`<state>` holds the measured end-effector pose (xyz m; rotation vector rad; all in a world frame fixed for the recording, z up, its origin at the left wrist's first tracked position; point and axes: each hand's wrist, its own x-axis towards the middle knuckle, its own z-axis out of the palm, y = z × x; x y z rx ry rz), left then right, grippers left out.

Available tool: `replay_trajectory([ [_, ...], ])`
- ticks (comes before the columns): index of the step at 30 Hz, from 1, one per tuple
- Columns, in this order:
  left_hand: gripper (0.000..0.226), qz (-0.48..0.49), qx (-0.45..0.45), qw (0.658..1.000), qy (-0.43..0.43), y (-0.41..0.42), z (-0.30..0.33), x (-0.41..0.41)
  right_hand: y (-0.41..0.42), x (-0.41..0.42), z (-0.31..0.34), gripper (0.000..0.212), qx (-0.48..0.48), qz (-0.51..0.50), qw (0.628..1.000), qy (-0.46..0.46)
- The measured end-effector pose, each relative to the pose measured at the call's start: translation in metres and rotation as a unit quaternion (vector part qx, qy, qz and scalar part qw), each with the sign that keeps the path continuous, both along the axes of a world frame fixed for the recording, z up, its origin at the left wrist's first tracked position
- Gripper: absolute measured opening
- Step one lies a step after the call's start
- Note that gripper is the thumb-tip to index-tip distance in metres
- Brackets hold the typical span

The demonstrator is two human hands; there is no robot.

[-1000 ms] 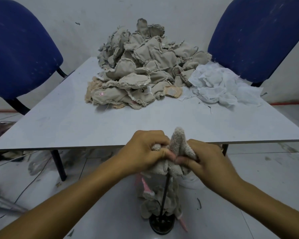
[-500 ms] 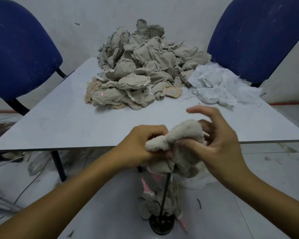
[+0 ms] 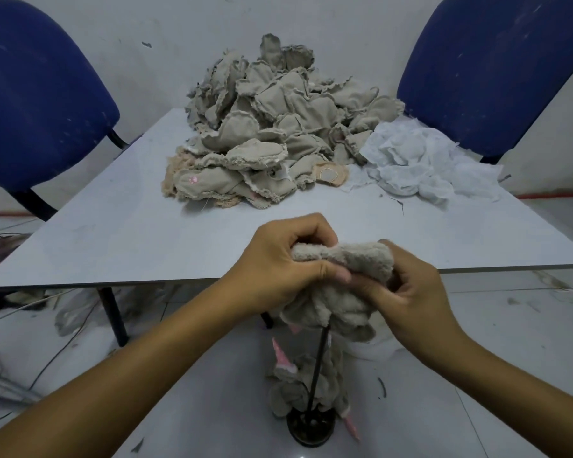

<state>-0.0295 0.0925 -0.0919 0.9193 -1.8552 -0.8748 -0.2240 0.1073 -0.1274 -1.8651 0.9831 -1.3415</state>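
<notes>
I see the left hand [image 3: 278, 262] and right hand [image 3: 407, 292] both clenched around a fuzzy cloth piece [image 3: 341, 259] (grey, bunched), a thin rod [image 3: 318, 368] directly below them.

- Small sewing/toy workshop, prob. improvised
- heap of unturned fabric shells [image 3: 275, 127] on table [image 3: 119, 233] w/ white scraps [image 3: 420, 166]
- turning rod [image 3: 318, 368] (floor-standing), office chairs [image 3: 37, 104], bare wall

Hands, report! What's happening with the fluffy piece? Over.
Left hand, right hand grip fluffy piece atop black rod. Nothing in the way. Fabric pile apart on table.
</notes>
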Motion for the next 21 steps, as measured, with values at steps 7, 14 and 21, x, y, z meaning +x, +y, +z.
replay_trajectory([
  [7, 0.021, -0.022, 0.056, 0.998, 0.017, -0.003, -0.006, 0.013, 0.002, 0.002, 0.009, 0.02, -0.03, -0.008, 0.999, -0.016],
  [14, 0.028, -0.027, 0.053, 0.98, -0.189, -0.002, -0.006, 0.014, 0.0, 0.009, 0.02, 0.027, -0.094, -0.029, 0.994, 0.055],
  [21, 0.027, -0.018, 0.046, 0.989, -0.138, 0.001, -0.002, 0.011, 0.001, 0.005, 0.034, 0.032, -0.142, -0.049, 0.986, 0.077],
])
